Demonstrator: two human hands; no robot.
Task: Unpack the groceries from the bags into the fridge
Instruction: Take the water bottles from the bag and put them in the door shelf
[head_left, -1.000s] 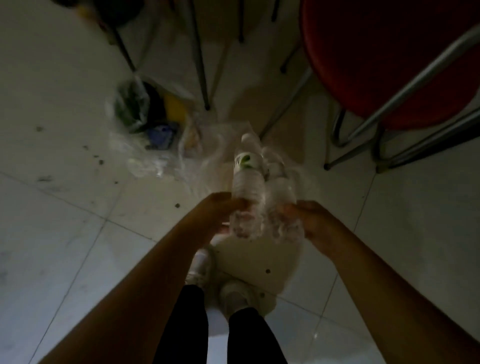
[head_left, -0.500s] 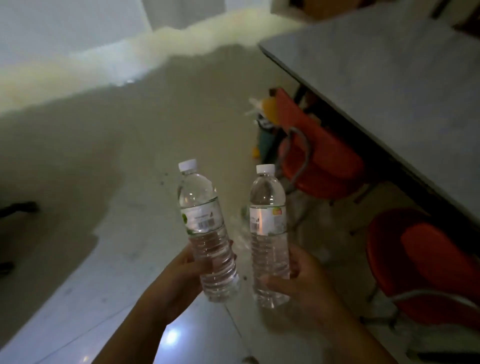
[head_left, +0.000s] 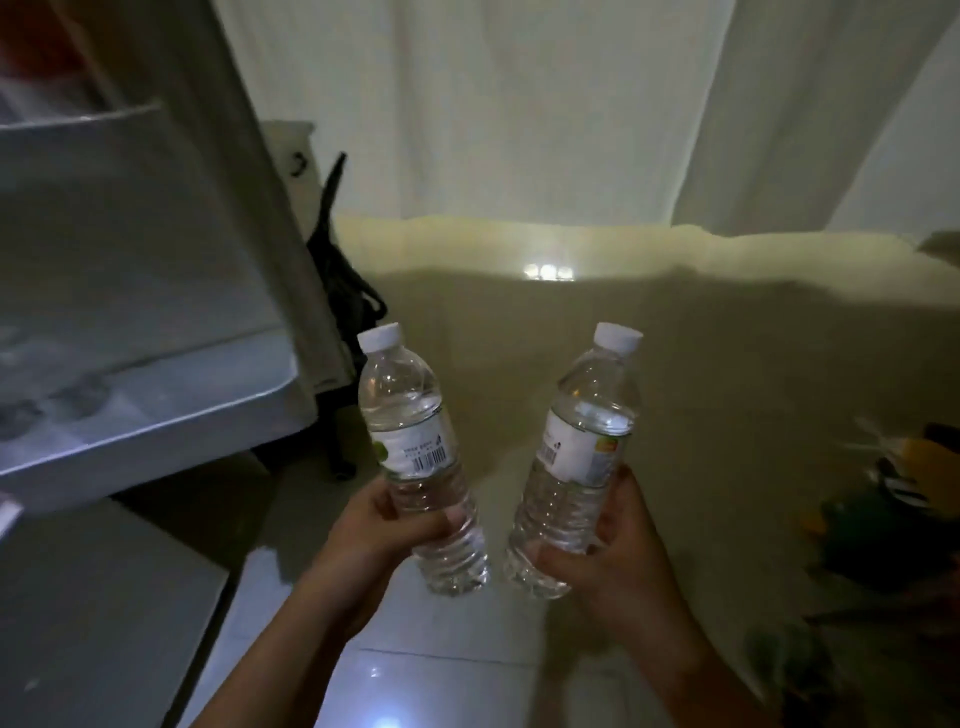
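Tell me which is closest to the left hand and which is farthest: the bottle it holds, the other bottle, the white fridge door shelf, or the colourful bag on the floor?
1. The left bottle: held in the left hand.
2. The right bottle: just to the right, in the right hand.
3. The fridge door shelf: up to the left.
4. The colourful bag: far right on the floor.

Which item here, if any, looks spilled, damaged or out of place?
Nothing stands out. Both water bottles, in the left hand and the right hand, are capped, undented and roughly upright beside the open fridge door shelf.
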